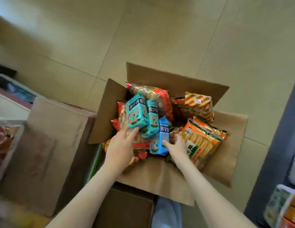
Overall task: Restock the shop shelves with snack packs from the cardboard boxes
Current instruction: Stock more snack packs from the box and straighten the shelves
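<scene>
An open cardboard box (225,153) stands on another box and is full of snack packs. On top lie two teal snack packs (135,114) (151,119) and a blue snack pack (160,139), over red bags (153,96) and orange cracker bags (204,137). My left hand (120,145) reaches in, and its straight fingers touch the lower edge of the larger teal pack. My right hand (177,143) holds the blue pack, with the thumb on its front and the fingers curled behind its right side.
A closed cardboard box (44,145) stands to the left, close against the open one. Beyond it are a grey bin (13,89) and a shelf with red packs (3,145). At the right edge is a dark shelf unit (275,145) holding packs (285,208). Tiled floor (143,38) lies beyond.
</scene>
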Demonstrator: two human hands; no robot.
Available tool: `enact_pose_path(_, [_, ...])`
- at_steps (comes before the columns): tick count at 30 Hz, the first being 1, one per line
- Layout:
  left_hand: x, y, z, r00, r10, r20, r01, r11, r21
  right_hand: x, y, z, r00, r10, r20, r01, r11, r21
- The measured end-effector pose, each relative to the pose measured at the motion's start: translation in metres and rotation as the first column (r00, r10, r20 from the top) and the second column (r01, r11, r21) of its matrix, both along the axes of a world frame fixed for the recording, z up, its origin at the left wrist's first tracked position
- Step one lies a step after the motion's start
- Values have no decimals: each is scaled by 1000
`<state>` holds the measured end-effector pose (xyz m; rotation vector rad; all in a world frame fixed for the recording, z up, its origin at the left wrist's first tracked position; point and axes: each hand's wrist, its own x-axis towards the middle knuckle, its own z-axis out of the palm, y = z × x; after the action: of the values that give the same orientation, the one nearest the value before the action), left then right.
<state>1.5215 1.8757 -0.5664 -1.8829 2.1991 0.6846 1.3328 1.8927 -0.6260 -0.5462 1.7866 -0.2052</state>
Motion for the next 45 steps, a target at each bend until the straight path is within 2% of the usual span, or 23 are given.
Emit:
enact_pose_path(2, [4,-11,-25,995,-97,26,100,990,-96,9,-6,-19,999,37,-13,-37,999,11])
enact_pose_path(8, [-13,-25,-76,996,-15,85,24,995,-102,18,-9,-38,992,105,-76,-107,994,-13])
enact_pose_path(11, [-21,-26,-89,990,17,137,2,990,-138,15,-9,-38,994,71,-84,-70,997,15])
enact_pose_path(14, [-22,-29,-94,978,-19,207,52,987,-154,12,-3,-32,994,29,-105,-26,999,27])
enact_pose_path(17, [-18,-36,-88,973,-68,221,91,991,-95,5,5,-13,992,-61,-109,62,998,7])
enact_pose_path(21, [-20,-36,-56,991,-26,130,29,999,-23,-11,10,34,979,-175,-100,172,984,-38])
enact_pose_path(25, [-30,-20,5,1000,30,5,-30,999,-36,-30,15,93,945,-326,-28,323,943,-82])
enact_pose_path(28, [-46,-3,59,985,111,-130,-122,989,-80,-44,24,143,885,-462,63,466,880,-89])
enact_pose_path(30, [-56,8,87,977,94,-190,-123,981,-151,-52,33,172,850,-518,97,526,843,-112])
enact_pose_path(34, [-68,20,111,982,-32,-184,-2,984,-181,-69,57,212,799,-585,139,600,788,-134])
enact_pose_path(36, [-72,21,102,979,-178,-102,151,963,-224,-80,70,216,783,-604,146,621,769,-149])
enact_pose_path(39, [-86,24,66,921,-389,-6,376,893,-248,-94,83,200,776,-617,136,631,759,-159])
enact_pose_path(42, [-103,32,16,847,-527,69,530,826,-193,-105,92,170,780,-616,111,626,769,-128])
enact_pose_path(45, [-113,42,-24,822,-561,103,565,825,-17,-111,94,148,796,-600,84,606,789,-106])
